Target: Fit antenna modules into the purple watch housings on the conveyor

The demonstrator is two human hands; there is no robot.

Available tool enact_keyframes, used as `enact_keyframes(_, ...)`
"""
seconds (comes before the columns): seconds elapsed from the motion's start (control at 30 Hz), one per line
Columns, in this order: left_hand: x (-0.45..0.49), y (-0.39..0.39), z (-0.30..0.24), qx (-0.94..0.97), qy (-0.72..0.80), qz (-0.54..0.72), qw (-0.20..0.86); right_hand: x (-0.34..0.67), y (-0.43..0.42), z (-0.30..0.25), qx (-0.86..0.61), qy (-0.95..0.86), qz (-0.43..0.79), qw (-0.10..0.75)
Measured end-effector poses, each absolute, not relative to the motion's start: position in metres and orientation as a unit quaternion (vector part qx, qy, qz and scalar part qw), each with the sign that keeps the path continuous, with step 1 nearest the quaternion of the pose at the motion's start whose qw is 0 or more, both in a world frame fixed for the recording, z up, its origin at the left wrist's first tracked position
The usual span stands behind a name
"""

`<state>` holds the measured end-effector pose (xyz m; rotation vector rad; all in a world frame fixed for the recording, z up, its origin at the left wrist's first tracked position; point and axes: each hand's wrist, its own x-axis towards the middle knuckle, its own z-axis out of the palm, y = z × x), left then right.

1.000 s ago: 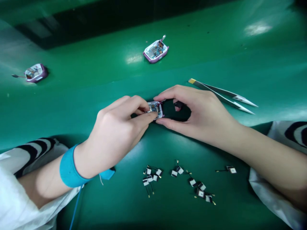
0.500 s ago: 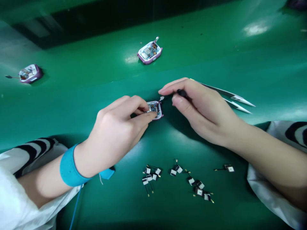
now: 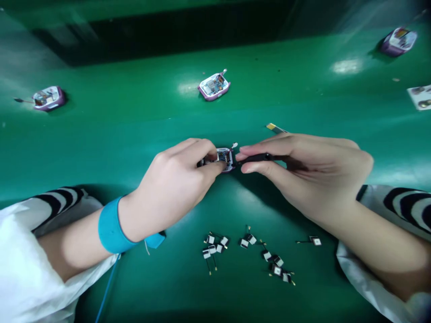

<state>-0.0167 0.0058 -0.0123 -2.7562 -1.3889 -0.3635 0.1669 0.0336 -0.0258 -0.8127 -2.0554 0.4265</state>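
Observation:
My left hand (image 3: 185,175) is closed on a small open watch case (image 3: 225,159), thumb and fingers gripping its left part. The case has a white rim and a bare circuit board inside, and a short lead with a pale round end stands up at its far right corner. Between the thumb and fingers of my right hand (image 3: 303,168) is a slim black pen-like tool (image 3: 257,158). Its front end is at the right edge of the case; whether it touches, I cannot tell. Tweezers (image 3: 276,128) lie behind my right hand, mostly hidden by it.
More open purple watch cases lie on the green mat: one at the left (image 3: 49,98), one ahead (image 3: 214,86), one far right (image 3: 399,42). Several small square antenna-like modules (image 3: 212,249) with short leads are nearer me. A blue wrist strap (image 3: 114,226) trails a cord.
My right hand has turned and brought the black tool to the right edge of the watch case. My left hand keeps its grip. The view has shifted, bringing the far-right case into fuller view.

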Motion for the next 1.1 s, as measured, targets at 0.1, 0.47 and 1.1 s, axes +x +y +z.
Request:
enact_keyframes(0.1, -0.017, 0.005, -0.012, -0.888, -0.445, -0.113, 0.025, 0.165, 0.033, -0.028, -0.329, -0.829, 0.156, 0.425)
enact_keyframes(0.47, -0.018, 0.004, -0.014, -0.888, -0.439, -0.129, 0.033, 0.159, 0.027, -0.026, -0.317, -0.862, 0.061, 0.390)
enact_keyframes(1.1, -0.018, 0.003, -0.016, -0.886, -0.450, -0.116, 0.016, 0.151, 0.032, -0.038, -0.285, -0.857, 0.084, 0.422)
